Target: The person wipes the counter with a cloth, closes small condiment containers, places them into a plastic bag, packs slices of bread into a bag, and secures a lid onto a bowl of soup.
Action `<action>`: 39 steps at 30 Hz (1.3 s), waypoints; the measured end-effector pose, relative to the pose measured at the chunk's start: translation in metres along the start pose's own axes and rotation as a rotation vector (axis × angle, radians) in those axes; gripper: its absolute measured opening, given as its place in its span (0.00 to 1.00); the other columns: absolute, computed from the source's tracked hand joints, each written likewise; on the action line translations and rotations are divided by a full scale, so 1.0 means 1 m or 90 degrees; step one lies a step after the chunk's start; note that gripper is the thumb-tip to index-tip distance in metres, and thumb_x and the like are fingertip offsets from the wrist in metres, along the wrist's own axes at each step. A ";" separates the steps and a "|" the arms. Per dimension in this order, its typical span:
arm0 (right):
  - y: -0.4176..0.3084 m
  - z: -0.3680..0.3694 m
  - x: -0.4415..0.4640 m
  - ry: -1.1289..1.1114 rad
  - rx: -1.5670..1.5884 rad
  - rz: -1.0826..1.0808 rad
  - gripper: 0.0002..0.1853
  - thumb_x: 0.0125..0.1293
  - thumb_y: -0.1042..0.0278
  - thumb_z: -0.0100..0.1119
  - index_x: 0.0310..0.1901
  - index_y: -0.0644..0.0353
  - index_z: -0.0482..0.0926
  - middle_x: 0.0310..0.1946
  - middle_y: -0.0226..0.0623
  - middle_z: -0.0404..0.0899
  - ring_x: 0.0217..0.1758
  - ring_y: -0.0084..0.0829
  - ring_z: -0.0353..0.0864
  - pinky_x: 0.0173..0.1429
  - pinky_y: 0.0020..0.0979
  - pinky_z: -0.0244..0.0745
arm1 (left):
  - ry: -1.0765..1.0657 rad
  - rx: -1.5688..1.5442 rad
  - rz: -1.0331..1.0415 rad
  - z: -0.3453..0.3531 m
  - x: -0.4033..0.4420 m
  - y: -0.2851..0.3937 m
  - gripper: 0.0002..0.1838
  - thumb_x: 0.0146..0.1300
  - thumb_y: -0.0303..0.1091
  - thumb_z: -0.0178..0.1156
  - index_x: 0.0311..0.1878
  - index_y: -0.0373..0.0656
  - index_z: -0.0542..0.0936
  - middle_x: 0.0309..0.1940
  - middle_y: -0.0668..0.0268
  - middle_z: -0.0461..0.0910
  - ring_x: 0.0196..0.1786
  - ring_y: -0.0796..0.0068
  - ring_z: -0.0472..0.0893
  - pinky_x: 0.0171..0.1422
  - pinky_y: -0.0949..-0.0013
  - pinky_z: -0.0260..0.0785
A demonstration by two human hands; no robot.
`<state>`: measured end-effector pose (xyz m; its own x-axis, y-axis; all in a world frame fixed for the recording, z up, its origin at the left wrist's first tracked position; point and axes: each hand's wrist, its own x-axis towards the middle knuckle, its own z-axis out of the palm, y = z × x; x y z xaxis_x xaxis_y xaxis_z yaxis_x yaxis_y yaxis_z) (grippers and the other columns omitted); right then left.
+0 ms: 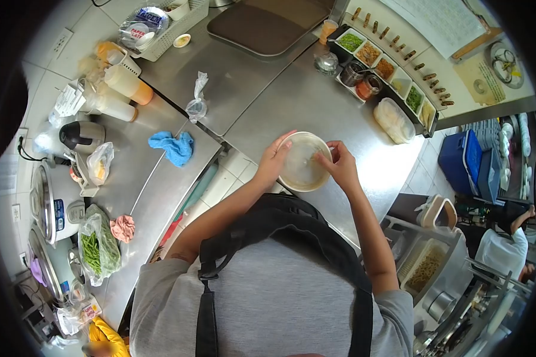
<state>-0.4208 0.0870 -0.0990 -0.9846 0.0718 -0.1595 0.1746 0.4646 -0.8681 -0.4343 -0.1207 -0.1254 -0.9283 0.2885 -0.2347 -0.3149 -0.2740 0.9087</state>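
A round, pale bowl [304, 162] is between my hands at the edge of the steel counter [262, 113]. Its inside looks whitish and cloudy; what it contains is hard to make out. My left hand [274, 159] grips the bowl's left side, with the thumb near the rim. On the right side, my right hand [339, 164] is closed at the rim, and its thumb and fingertips reach over the inside.
Condiment tray [393, 74], jars [368, 87] and a bagged container [394, 121] stand at the right back. A brown tray [268, 27] lies at the back. Blue cloth [173, 147], bottles [128, 86] and a rice cooker [56, 202] are left. Another person [501, 253] is far right.
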 end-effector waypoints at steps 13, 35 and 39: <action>0.000 -0.025 0.033 -0.186 0.175 0.038 0.16 0.57 0.69 0.73 0.45 0.68 0.85 0.34 0.34 0.86 0.35 0.20 0.81 0.42 0.22 0.75 | -0.211 0.148 -0.013 -0.013 0.031 0.018 0.20 0.72 0.29 0.44 0.64 0.41 0.73 0.57 0.63 0.78 0.60 0.74 0.76 0.67 0.68 0.67; 0.010 -0.042 0.047 -0.402 0.218 0.166 0.16 0.59 0.61 0.74 0.43 0.64 0.83 0.33 0.30 0.84 0.36 0.19 0.79 0.42 0.23 0.73 | -0.319 0.176 -0.114 -0.014 0.047 0.018 0.23 0.66 0.28 0.42 0.63 0.39 0.76 0.56 0.61 0.79 0.59 0.72 0.77 0.68 0.67 0.66; 0.022 -0.040 0.051 -0.447 0.310 0.226 0.16 0.62 0.58 0.72 0.43 0.60 0.82 0.36 0.27 0.82 0.39 0.19 0.79 0.47 0.24 0.74 | -0.320 0.158 -0.136 -0.014 0.046 0.021 0.23 0.67 0.29 0.43 0.63 0.39 0.76 0.56 0.61 0.79 0.60 0.72 0.77 0.68 0.66 0.66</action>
<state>-0.4674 0.1357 -0.1074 -0.6669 -0.4862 -0.5647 0.6074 0.0843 -0.7899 -0.4862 -0.1259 -0.1222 -0.6234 0.7285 -0.2841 -0.3720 0.0433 0.9272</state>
